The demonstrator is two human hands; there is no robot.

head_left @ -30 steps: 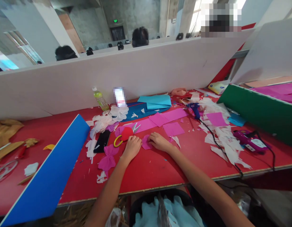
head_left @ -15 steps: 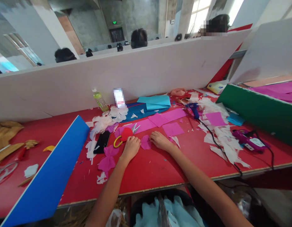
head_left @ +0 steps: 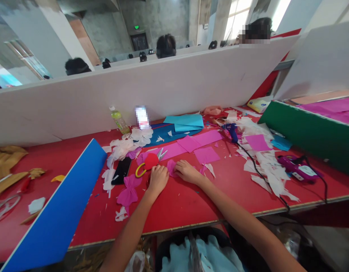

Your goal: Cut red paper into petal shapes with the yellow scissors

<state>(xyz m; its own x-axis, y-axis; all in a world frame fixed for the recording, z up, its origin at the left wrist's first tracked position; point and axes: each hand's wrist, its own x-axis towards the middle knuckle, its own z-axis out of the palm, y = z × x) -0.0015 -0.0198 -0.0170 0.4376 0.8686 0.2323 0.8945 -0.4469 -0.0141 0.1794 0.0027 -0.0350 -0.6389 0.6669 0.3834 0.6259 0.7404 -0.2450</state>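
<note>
A small pink crepe paper petal [head_left: 171, 166] is pinched between my two hands, low over the red table. My left hand [head_left: 159, 177] has its fingers curled at the petal's left edge; my right hand [head_left: 186, 171] grips its right side, with the fingertips partly hidden. Just beyond my left hand lie scissors with a yellow handle loop [head_left: 140, 170] and open blades [head_left: 162, 154]. Pink petal shapes [head_left: 128, 192] rest to the left of my left forearm. Behind my hands stretches a pink paper strip [head_left: 174, 149], with a pink square [head_left: 207, 155] closer to my right hand.
A black phone [head_left: 121, 170], white paper petals [head_left: 123, 145] and a bottle [head_left: 119, 120] stand or lie leftward. To the right are a glue gun [head_left: 231, 132] with its cord, white scraps [head_left: 272, 170] and a purple device [head_left: 299, 169]. Blue [head_left: 61, 211] and green [head_left: 310, 139] boards flank the space.
My right hand has shifted slightly left and away from me, bringing the pink petal with it. My left hand has barely moved and sits a little nearer to me.
</note>
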